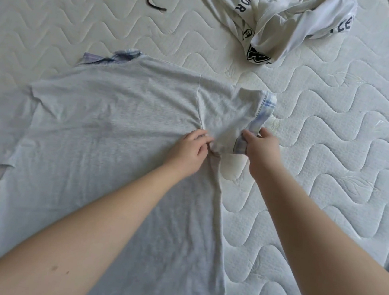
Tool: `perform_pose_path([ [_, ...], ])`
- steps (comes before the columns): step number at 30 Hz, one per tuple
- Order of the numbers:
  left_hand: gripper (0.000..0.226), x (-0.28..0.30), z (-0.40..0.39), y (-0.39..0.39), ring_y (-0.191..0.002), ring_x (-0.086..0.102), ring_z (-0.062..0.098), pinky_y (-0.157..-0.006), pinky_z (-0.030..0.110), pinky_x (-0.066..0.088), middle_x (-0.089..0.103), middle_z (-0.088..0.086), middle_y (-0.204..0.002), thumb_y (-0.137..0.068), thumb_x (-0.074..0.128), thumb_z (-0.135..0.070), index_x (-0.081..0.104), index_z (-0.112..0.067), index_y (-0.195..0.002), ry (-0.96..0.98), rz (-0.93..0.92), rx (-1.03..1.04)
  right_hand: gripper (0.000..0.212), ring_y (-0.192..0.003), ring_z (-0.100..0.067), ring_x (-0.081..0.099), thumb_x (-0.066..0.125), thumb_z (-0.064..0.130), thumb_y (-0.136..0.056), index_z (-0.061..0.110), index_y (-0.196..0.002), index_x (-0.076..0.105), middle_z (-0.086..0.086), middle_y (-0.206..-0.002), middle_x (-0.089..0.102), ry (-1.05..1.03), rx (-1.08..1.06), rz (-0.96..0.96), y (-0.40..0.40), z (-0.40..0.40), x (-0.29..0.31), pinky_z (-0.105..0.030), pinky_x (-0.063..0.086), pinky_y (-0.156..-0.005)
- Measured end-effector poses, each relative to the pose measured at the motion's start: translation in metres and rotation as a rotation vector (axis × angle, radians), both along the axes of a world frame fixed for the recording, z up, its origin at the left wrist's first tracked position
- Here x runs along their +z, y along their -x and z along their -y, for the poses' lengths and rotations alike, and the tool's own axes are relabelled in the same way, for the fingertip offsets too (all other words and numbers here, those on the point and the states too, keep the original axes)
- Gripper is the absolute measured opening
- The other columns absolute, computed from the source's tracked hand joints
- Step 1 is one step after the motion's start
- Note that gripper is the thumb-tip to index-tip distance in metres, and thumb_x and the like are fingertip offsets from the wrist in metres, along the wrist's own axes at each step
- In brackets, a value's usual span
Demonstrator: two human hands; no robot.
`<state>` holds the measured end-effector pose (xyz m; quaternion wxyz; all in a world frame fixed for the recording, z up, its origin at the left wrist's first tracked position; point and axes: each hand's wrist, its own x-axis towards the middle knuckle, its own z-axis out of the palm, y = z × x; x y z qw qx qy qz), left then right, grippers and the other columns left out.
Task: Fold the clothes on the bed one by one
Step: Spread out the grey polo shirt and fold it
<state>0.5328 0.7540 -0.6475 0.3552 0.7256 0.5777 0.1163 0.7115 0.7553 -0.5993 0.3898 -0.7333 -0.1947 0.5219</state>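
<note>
L hand pinches armpit seam of flat grey cotton T-shirt, R hand grips plaid-cuffed sleeve — pull taut, fold sleeve inward w/o creases

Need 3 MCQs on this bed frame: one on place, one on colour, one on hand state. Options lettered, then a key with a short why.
1. Where does the white printed garment lie relative to the grey T-shirt?
A. On top of it
B. Beyond it, toward the far right of the mattress
C. Under it

2. What colour is the cuff of the sleeve being handled?
A. Blue-and-white plaid
B. Solid red
C. Black

3. What is the right hand doing?
A. Lying flat on the mattress
B. Hanging idle, touching nothing
C. Pinching the sleeve cuff

Key: 1 B, it sits crumpled apart from the shirt near the top right. 2 A, pale blue checks show along the sleeve edge. 3 C, thumb and fingers close on the cuff, while the left hand grips the fabric at the underarm.
</note>
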Motion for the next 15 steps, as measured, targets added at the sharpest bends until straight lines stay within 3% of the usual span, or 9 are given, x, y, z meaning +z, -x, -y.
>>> perform_pose_path([
  [2,0.032,0.011,-0.015,0.009,-0.121,0.054,0.025,-0.107,0.028,0.037,0.059,0.011,-0.130,-0.100,0.042,-0.007,0.062,-0.008,-0.125,0.149,0.206,0.170,0.009,-0.073,-0.021,0.057,0.055,0.009,-0.090,0.003,-0.093,0.062,-0.018,-0.084,0.066,-0.142,0.150,0.261,0.012,0.000,0.008,-0.036,0.044,-0.068],
  [5,0.031,0.030,-0.037,0.026,-0.102,0.063,0.017,-0.088,0.024,0.050,0.066,0.007,-0.119,-0.102,0.039,-0.013,0.064,-0.015,-0.119,0.364,0.464,0.472,0.011,-0.065,-0.013,0.044,0.051,0.011,-0.093,0.015,-0.093,0.061,0.001,-0.069,0.054,-0.327,0.371,0.527,0.041,0.003,0.023,-0.031,0.032,-0.061],
  [7,0.030,0.042,-0.050,0.041,-0.087,0.065,0.013,-0.073,0.022,0.049,0.069,0.002,-0.106,-0.101,0.040,-0.021,0.065,-0.018,-0.117,0.489,0.617,0.629,0.033,-0.072,-0.021,0.051,0.049,0.010,-0.093,0.027,-0.117,0.066,0.002,-0.085,0.064,-0.427,0.498,0.627,0.067,0.005,0.034,-0.029,0.034,-0.063],
  [9,0.034,0.051,-0.062,0.060,-0.082,0.066,0.013,-0.071,0.026,0.048,0.072,-0.001,-0.097,-0.097,0.047,-0.030,0.067,-0.015,-0.120,0.596,0.718,0.745,0.053,-0.085,-0.032,0.061,0.048,0.002,-0.090,0.028,-0.135,0.057,0.000,-0.121,0.067,-0.522,0.694,0.747,0.093,0.004,0.040,-0.034,0.042,-0.065],
  [12,0.044,0.054,-0.077,0.094,-0.092,0.065,0.019,-0.080,0.033,0.049,0.071,0.005,-0.107,-0.101,0.034,-0.041,0.067,-0.018,-0.117,0.658,0.764,0.774,0.069,-0.085,-0.035,0.063,0.043,-0.002,-0.089,0.026,-0.151,0.034,0.004,-0.151,0.042,-0.488,0.999,0.852,0.129,0.004,0.038,-0.039,0.041,-0.060],
  [15,0.063,0.053,-0.094,0.119,-0.105,0.065,0.024,-0.081,0.033,0.051,0.070,0.010,-0.115,-0.101,0.020,-0.057,0.065,-0.016,-0.121,0.771,0.793,0.758,0.076,-0.088,-0.031,0.060,0.041,-0.003,-0.090,0.021,-0.157,0.015,0.004,-0.164,0.013,-0.424,1.218,0.872,0.156,0.007,0.026,-0.041,0.046,-0.064],
])
